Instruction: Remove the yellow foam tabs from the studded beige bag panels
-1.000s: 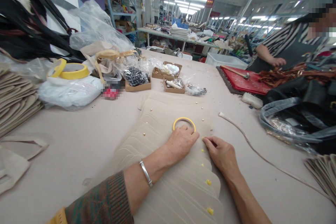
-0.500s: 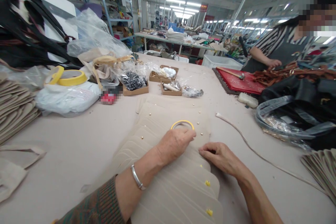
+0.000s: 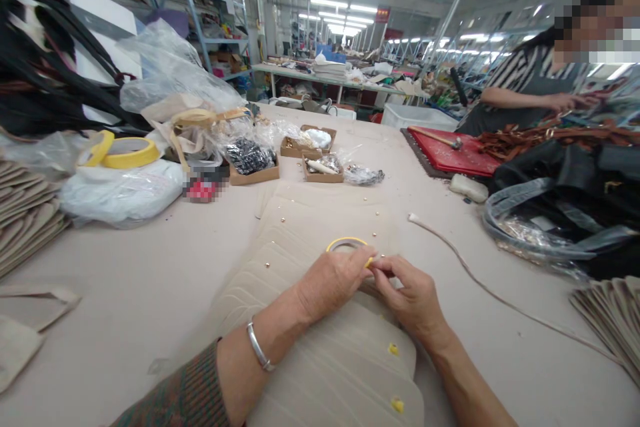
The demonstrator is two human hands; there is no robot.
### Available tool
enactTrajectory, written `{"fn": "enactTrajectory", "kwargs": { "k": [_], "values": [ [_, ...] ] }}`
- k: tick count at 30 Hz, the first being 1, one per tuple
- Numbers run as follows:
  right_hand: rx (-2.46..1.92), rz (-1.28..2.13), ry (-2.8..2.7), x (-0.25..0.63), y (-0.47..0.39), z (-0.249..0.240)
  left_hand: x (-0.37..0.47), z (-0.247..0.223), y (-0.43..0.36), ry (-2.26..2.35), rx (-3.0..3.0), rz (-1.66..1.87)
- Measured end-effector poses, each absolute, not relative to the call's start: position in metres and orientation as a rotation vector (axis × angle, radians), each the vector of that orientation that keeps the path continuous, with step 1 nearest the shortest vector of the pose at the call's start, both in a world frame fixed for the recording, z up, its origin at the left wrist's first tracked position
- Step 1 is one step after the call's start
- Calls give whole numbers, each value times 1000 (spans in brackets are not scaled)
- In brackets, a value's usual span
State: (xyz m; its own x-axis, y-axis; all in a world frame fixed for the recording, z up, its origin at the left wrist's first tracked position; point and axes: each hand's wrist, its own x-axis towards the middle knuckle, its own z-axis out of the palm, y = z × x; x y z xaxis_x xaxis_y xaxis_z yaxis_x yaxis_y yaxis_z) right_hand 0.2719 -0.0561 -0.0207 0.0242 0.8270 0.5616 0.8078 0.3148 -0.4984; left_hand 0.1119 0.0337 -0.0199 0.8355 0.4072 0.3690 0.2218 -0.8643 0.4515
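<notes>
My left hand (image 3: 335, 283), with a silver bangle at the wrist, is closed on a roll of yellow tape (image 3: 347, 242) above the overlapping beige pieces (image 3: 320, 333). Thumb and fingers of my right hand (image 3: 413, 293) are pinched together at the tape's near right side, touching or almost touching my left fingertips. A bit of yellow shows between the two hands; whether the right fingers hold its end is hidden. Small gold studs (image 3: 267, 265) and yellow tape bits (image 3: 397, 405) dot the beige pieces.
Small cardboard boxes (image 3: 255, 175) of hardware stand beyond the pieces. Plastic bags and yellow rolls (image 3: 131, 152) lie left. A thin cord (image 3: 470, 273), a red board (image 3: 450, 150) and black bags (image 3: 595, 213) are on the right. A person in stripes (image 3: 525, 77) works at the back right.
My right hand has moved up and left from the edge of the beige pieces to my left fingertips. The person's hands at the back right have shifted right. The view has turned slightly.
</notes>
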Motion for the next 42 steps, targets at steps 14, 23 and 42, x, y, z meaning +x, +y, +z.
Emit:
{"fn": "enactTrajectory", "kwargs": {
  "k": [14, 23, 42],
  "values": [
    [-1604, 719, -830, 273, -48, -25, 127, -21, 30, 537, 2738, 773],
    [-1680, 893, -649, 311, -45, -41, 131, -24, 30, 715, 3023, 297],
    [-2181, 438, -1378, 297, -42, -33, 127, -25, 33, 631, 2979, 228]
  ]
}}
